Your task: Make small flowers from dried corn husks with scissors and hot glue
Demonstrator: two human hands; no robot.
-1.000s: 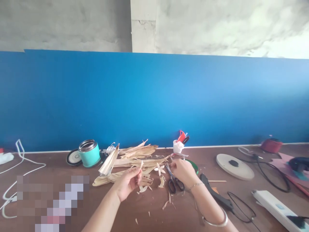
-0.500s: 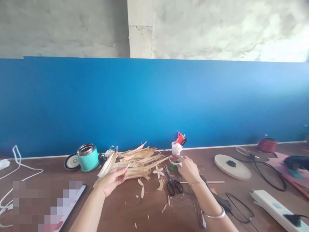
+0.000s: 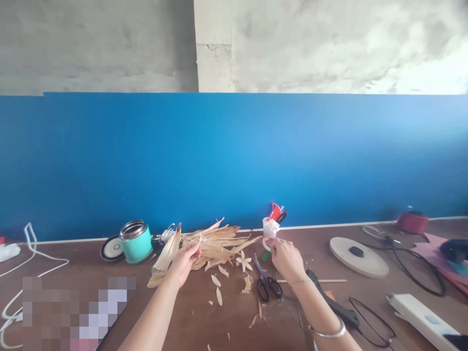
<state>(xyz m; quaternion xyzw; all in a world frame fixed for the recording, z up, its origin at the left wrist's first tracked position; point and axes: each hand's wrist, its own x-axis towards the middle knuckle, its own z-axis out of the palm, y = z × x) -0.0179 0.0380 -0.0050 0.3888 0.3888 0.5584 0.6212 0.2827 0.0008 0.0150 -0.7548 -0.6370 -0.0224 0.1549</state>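
My left hand (image 3: 187,261) is closed in a pinch on a small pale piece of dried husk (image 3: 200,239), in front of a pile of dried corn husks (image 3: 215,243). My right hand (image 3: 288,261) is closed, its fingertips at a white ring (image 3: 266,243) that looks like a roll of tape; the fingers cover part of it. Between the hands lie a star-shaped husk flower (image 3: 244,262) and dark-handled scissors (image 3: 268,287). Several loose petals (image 3: 219,296) and scraps lie nearer to me.
At the left stand a turquoise thermos jar (image 3: 135,242) and its lid (image 3: 111,248). A white cup (image 3: 270,227) holds pens and a red-handled tool. To the right are a glue gun (image 3: 334,307), a thin stick (image 3: 321,281), a round lid (image 3: 358,257), cables and a power strip (image 3: 424,317).
My left hand has moved right, over the near side of the husk pile. A petal now shows beside the pile's front edge. My right hand stays by the white ring. The view has shifted slightly.
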